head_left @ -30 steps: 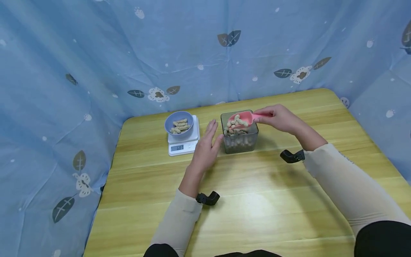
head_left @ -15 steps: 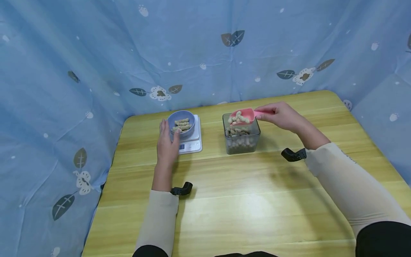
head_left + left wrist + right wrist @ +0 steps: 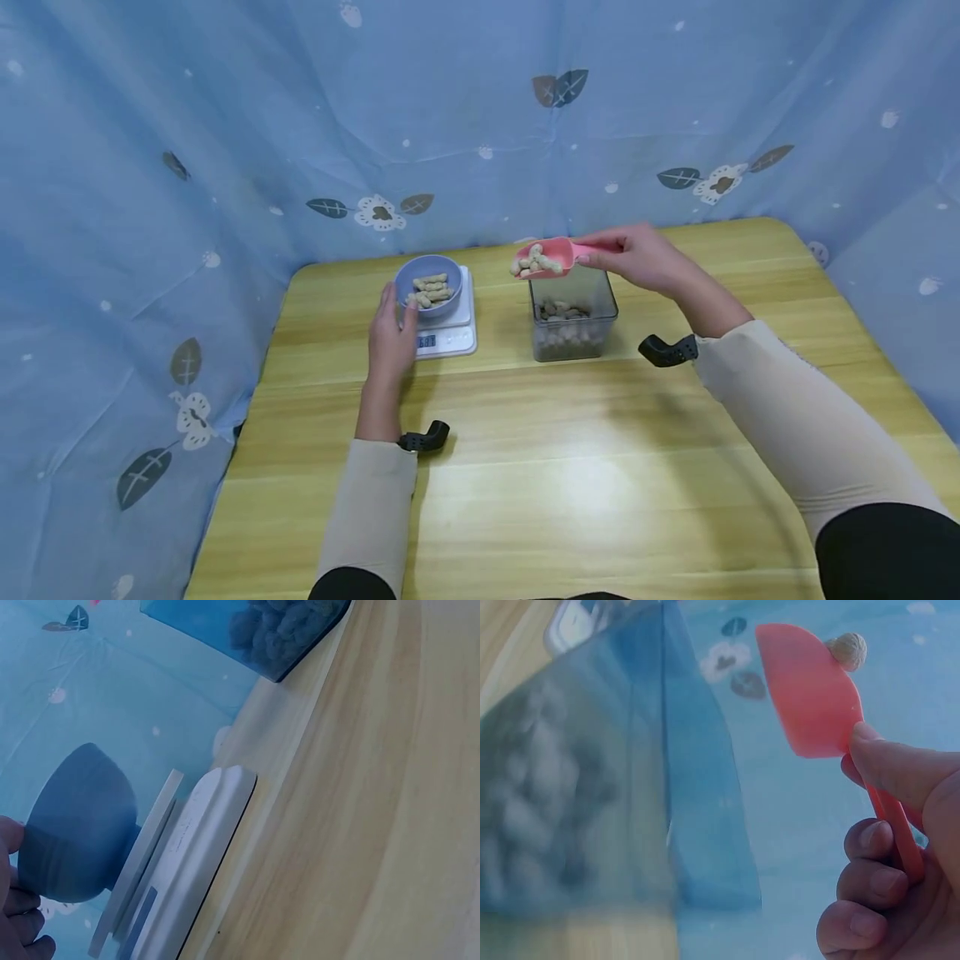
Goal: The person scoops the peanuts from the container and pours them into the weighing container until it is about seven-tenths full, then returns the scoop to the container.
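Note:
My right hand (image 3: 637, 258) pinches the handle of a pink scoop (image 3: 561, 252), which holds several unshelled peanuts (image 3: 534, 262). The scoop hangs above the back left rim of a clear grey container (image 3: 576, 333) part filled with peanuts. In the right wrist view, one peanut (image 3: 849, 651) shows past the edge of the scoop. My left hand (image 3: 392, 337) holds the left side of a blue bowl (image 3: 450, 275), thumb at the front and fingers along its side. Peanuts lie in the bowl, which stands on a white digital kitchen scale (image 3: 453, 340) with a lit display.
The wooden table (image 3: 525, 467) extends in front of the scale and container. A blue patterned curtain (image 3: 480, 108) hangs close behind its back edge and along the left side. A gap of bare wood separates scale and container.
My left hand has moved left from beside the container to the bowl. My right hand has lifted the loaded scoop out of the container and shifted it left.

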The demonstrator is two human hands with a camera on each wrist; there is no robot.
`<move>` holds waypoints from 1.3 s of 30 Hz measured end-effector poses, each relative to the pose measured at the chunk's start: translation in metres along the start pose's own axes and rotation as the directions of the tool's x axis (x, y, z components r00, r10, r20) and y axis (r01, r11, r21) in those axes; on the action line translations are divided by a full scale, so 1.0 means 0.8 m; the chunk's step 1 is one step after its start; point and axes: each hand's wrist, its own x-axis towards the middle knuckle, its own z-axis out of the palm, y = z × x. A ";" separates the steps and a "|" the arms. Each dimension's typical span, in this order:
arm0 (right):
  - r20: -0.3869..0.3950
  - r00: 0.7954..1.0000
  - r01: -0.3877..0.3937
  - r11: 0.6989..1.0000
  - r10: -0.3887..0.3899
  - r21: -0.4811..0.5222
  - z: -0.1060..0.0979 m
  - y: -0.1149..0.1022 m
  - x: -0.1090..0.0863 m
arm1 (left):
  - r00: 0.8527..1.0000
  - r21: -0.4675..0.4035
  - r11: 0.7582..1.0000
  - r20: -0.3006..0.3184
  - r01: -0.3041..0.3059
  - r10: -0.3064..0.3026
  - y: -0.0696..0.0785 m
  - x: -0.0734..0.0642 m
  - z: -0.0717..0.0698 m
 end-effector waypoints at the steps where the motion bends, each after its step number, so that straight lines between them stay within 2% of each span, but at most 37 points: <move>1: 0.006 1.000 0.002 1.000 -0.002 -0.007 0.003 -0.005 0.005 | 1.000 -0.005 1.000 -0.002 0.001 -0.001 0.001 0.000 0.002; 8: 0.030 0.999 0.027 1.000 -0.027 0.003 0.039 -0.043 0.048 | 1.000 -0.020 1.000 -0.007 -0.003 0.003 0.004 0.001 0.010; 13: 0.046 0.998 0.044 0.999 -0.044 -0.013 0.067 -0.061 0.080 | 1.000 -0.021 1.000 0.004 -0.010 0.010 0.007 0.001 0.013; 20: 0.056 0.996 0.082 0.986 -0.075 -0.148 0.106 -0.082 0.110 | 1.000 -0.012 1.000 -0.017 -0.022 0.022 0.006 0.002 0.013; 25: 0.034 0.996 0.094 0.957 -0.088 -0.273 0.128 -0.096 0.119 | 0.999 -0.006 0.999 -0.029 -0.033 0.033 0.005 0.003 0.011; 29: 0.000 0.988 0.145 0.907 -0.157 -0.395 0.141 -0.104 0.120 | 0.999 -0.003 1.000 -0.036 -0.025 0.025 0.003 0.004 0.009; 31: -0.009 0.979 0.176 0.866 -0.204 -0.468 0.145 -0.108 0.118 | 0.999 0.000 1.000 -0.041 -0.025 0.025 0.002 0.004 0.009; 34: -0.038 0.940 0.257 0.778 -0.339 -0.574 0.152 -0.110 0.115 | 0.998 -0.001 0.999 -0.045 -0.032 0.032 0.000 0.006 0.007; 37: -0.054 0.884 0.315 0.676 -0.465 -0.666 0.157 -0.110 0.113 | 0.999 0.001 1.000 -0.042 -0.029 0.029 -0.001 0.006 0.004; 39: -0.051 0.858 0.332 0.628 -0.511 -0.704 0.158 -0.110 0.111 | 0.999 0.003 1.000 -0.039 -0.025 0.025 -0.002 0.005 0.002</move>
